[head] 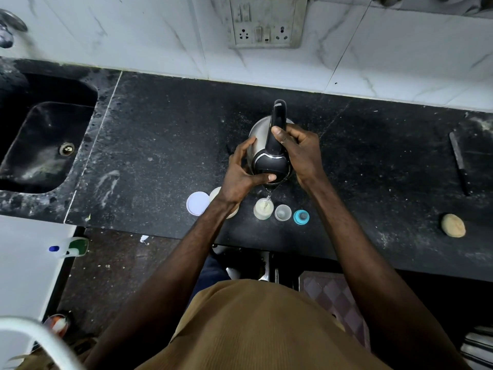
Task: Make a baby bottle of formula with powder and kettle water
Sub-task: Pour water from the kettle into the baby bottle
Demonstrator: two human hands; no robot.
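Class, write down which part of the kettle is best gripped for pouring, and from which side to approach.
The black handle of the kettle, approached from the right, fingers wrapped round it as the right hand does: it arches clear of the steel body, away from the tilted spout.

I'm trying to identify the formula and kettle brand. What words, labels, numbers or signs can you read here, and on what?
No text is legible anywhere.
Kettle: no brand or marking shows.
Baby bottle: no scale marks readable from above.
White lid: blank.
Green-and-white bottle: label too blurred to read.
Socket panel: no lettering visible.
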